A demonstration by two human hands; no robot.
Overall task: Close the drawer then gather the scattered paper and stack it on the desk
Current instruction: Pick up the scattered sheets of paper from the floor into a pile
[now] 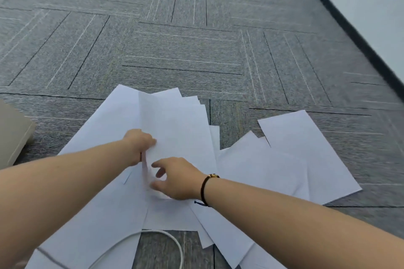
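Note:
Several white paper sheets (175, 124) lie fanned and overlapping on the grey carpet in the lower middle of the head view. More sheets (301, 155) spread to the right. My left hand (137, 144) pinches the left edge of the top fanned sheet, its fingers hidden under the paper. My right hand (175, 178), with a dark bracelet on the wrist, hovers over the same pile with fingers spread and curled, touching the paper near its lifted edge. The drawer and the desk top are out of view.
A beige furniture corner (13, 133) stands at the left edge. A white cable (175, 244) loops over the carpet below the sheets. A dark baseboard (349, 28) and pale wall run diagonally at the upper right. Grey carpet tiles (175, 50) stretch ahead.

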